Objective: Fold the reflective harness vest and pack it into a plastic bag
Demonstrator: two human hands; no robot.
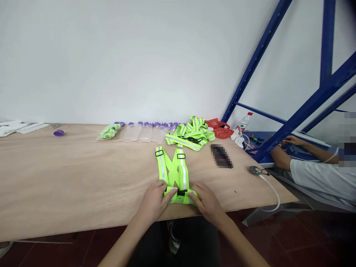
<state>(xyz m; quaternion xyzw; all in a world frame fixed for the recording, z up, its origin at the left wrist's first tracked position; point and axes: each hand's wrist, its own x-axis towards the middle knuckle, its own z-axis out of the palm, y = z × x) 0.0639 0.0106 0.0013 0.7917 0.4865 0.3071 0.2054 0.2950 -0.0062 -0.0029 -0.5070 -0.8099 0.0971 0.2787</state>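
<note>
Plywood table [69, 178] filled the lower frame. Your fluorescent strap vest [174, 174] lay flat at lower centre, near the edge, its lower band pinched by your left hand [154, 202] and right hand [208, 202] around the black buckle; folding seemed underway, needing aligned straps.

Both forearms are bare to the lower edge of the frame, with no sleeve, glove, watch or ring showing on the left hand [154, 202] or the right hand [208, 203]. Below them are dark trousers and a light-soled shoe [173, 241] (partly hidden between the arms).
</note>
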